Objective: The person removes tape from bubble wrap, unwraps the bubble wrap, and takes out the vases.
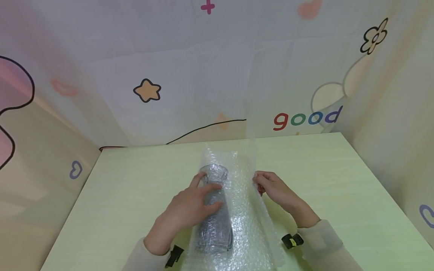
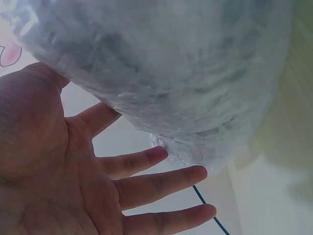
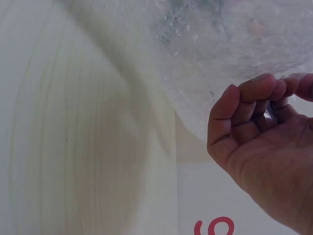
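A grey bottle-like cylinder (image 1: 214,227) lies lengthwise under clear bubble wrap (image 1: 245,214) at the front middle of the table. My left hand (image 1: 190,207) rests on the wrapped cylinder, fingers spread across its upper half. From the left wrist view, the straight fingers of the left hand (image 2: 63,147) lie along the underside of the bubble wrap (image 2: 171,63). At the wrap's right edge, my right hand (image 1: 275,189) pinches the plastic and holds it raised. The right wrist view has the curled right hand (image 3: 259,127) gripping the edge of the bubble wrap (image 3: 220,39).
The pale wood-grain table (image 1: 142,169) extends to both sides of the wrap. Behind it hangs a printed cloth backdrop (image 1: 203,82), with more cloth at left and right. Black straps (image 1: 292,241) sit at both wrists.
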`<state>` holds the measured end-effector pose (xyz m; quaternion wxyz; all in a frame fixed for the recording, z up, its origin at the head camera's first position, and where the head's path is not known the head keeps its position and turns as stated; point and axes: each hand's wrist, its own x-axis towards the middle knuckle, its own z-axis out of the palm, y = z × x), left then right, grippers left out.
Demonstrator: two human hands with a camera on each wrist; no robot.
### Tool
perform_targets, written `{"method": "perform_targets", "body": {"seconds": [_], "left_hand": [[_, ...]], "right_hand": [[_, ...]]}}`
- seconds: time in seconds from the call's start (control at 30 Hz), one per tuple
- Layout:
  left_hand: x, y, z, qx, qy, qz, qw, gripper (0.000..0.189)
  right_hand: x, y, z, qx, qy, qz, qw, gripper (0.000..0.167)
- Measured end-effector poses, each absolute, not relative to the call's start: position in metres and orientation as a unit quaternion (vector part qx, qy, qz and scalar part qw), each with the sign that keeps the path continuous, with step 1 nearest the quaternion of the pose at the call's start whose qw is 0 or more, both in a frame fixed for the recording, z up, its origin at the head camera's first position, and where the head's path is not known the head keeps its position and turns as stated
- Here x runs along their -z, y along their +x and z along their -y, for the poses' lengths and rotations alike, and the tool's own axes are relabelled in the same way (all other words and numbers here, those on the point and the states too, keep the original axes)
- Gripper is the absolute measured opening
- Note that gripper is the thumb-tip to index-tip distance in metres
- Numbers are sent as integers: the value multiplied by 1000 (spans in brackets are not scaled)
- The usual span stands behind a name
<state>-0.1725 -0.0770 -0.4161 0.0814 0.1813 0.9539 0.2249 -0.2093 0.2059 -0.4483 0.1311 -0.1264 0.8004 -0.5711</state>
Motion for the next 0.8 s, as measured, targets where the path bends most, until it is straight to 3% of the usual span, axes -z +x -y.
{"method": "perform_targets", "body": {"seconds": [0.8], "left_hand": [[412,-169,95,-235,143,-954,120,46]], "right_hand": [[449,-209,-206,567,-129,-803,131,37]]}}
